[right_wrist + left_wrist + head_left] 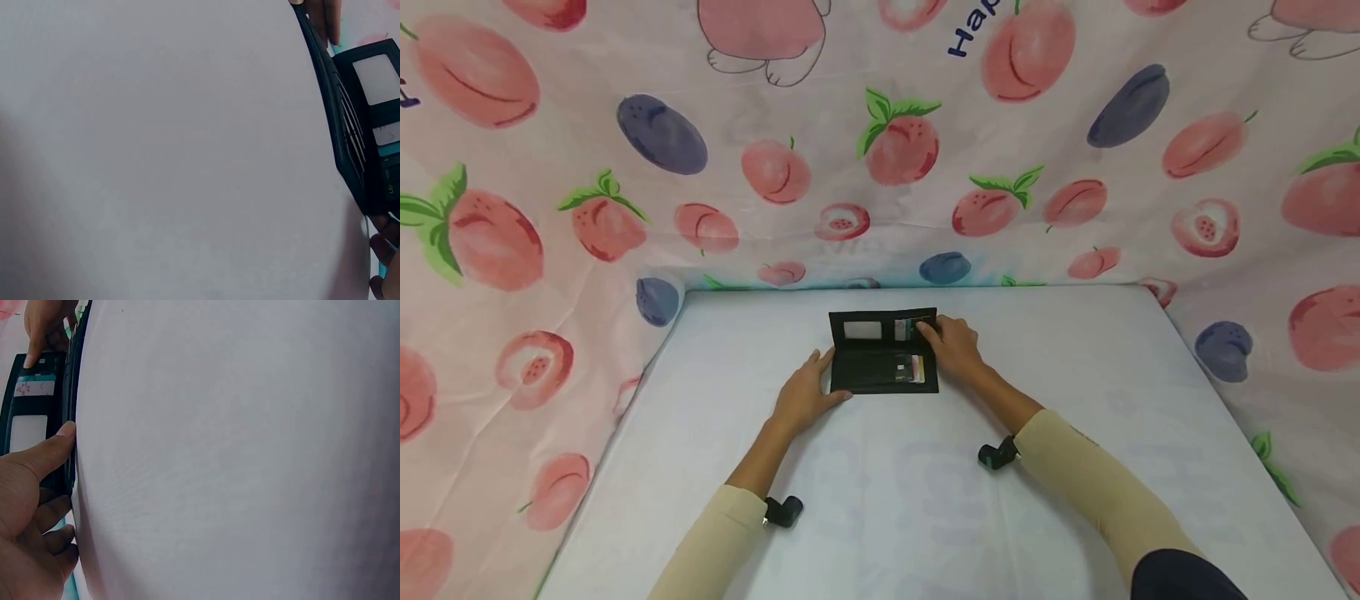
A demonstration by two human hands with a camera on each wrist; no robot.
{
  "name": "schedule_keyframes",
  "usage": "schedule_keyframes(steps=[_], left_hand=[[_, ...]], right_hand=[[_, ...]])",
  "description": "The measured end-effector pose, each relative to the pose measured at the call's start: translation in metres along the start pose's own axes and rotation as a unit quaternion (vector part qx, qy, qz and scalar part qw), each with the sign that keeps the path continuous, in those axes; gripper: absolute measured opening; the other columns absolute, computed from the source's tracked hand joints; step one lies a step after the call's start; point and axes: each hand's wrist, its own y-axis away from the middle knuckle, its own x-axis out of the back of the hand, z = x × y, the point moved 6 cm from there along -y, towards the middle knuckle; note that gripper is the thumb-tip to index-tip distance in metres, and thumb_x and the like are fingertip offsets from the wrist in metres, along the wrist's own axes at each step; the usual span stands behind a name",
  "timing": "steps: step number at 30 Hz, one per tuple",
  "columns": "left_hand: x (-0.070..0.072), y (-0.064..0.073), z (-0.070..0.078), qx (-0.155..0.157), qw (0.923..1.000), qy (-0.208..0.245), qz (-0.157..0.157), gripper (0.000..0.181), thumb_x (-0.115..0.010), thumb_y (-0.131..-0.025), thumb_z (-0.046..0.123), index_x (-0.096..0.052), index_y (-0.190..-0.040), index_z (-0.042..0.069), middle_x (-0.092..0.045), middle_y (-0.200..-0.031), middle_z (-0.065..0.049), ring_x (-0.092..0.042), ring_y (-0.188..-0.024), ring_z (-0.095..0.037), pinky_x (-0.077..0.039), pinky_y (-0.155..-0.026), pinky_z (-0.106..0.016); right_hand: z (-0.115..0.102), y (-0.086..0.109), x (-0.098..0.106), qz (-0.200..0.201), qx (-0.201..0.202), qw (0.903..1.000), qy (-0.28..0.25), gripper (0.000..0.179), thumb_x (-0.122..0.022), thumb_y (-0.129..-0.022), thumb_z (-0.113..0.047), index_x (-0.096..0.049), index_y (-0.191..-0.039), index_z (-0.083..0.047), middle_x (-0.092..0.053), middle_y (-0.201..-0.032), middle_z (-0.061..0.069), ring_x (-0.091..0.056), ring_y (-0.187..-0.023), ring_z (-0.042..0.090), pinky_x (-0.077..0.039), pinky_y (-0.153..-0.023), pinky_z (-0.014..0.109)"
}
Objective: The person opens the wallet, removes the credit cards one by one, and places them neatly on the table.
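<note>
A black long wallet (861, 377) lies open on the table, its far flap raised. That flap has a pale window (862, 331) and slots with cards (902, 330); more cards (913, 368) stick out of the near half. My left hand (800, 400) holds the near left corner, thumb (55, 445) over the edge and fingers by its side. At the right end, my right hand (958, 346) grips the raised flap, a digit on the card slots in the left wrist view. The right wrist view shows only some fingertips (381, 250) beside the wallet.
The wallet rests near the far edge of a white-covered table (887, 500). Behind and at both sides hangs a fruit-printed cloth (820, 108). Small black devices (784, 511) are fixed at both wrists.
</note>
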Motion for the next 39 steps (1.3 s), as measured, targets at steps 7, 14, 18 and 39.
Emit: schedule_keyframes(steps=[7, 14, 18, 39], left_hand=[[0.001, 0.001, 0.001, -0.009, 0.9999, -0.006, -0.002, 0.086, -0.084, -0.091, 0.036, -0.043, -0.161, 0.008, -0.036, -0.164, -0.027, -0.042, -0.145, -0.048, -0.04, -0.115, -0.06], [0.0, 0.001, 0.001, -0.017, 0.9996, -0.012, -0.022, 0.073, -0.077, -0.098, 0.037, -0.049, -0.157, 0.006, -0.038, -0.166, -0.014, -0.032, -0.154, -0.038, -0.033, -0.121, -0.056], [0.005, 0.0, 0.003, -0.02, 0.9996, -0.009, -0.019, 0.071, -0.077, -0.098, 0.035, -0.049, -0.157, 0.005, -0.041, -0.164, -0.018, -0.032, -0.153, -0.039, -0.032, -0.121, -0.057], [0.002, -0.031, 0.002, -0.08, 0.994, -0.005, -0.075, 0.085, -0.067, -0.101, 0.037, -0.025, -0.166, 0.001, -0.022, -0.172, -0.018, -0.005, -0.16, -0.038, -0.003, -0.128, -0.055]], right_hand=[[0.006, 0.0, -0.001, -0.032, -0.022, 0.9992, 0.002, 0.043, -0.064, -0.106, -0.036, -0.068, -0.12, 0.004, -0.064, -0.093, 0.013, -0.055, -0.098, 0.034, -0.044, -0.085, 0.054], [0.014, 0.006, -0.002, -0.045, -0.034, 0.9984, -0.002, 0.053, -0.065, -0.106, -0.033, -0.061, -0.142, 0.005, -0.065, -0.113, 0.018, -0.052, -0.119, 0.041, -0.042, -0.102, 0.057], [0.012, 0.007, -0.003, -0.045, -0.03, 0.9985, 0.012, 0.053, -0.068, -0.104, -0.035, -0.062, -0.142, 0.002, -0.063, -0.123, 0.021, -0.05, -0.12, 0.041, -0.041, -0.102, 0.059], [-0.014, 0.025, -0.013, -0.081, 0.112, 0.9898, 0.032, 0.061, -0.085, -0.088, -0.042, -0.07, -0.135, -0.007, -0.059, -0.136, 0.016, -0.047, -0.118, 0.039, -0.04, -0.097, 0.062]])
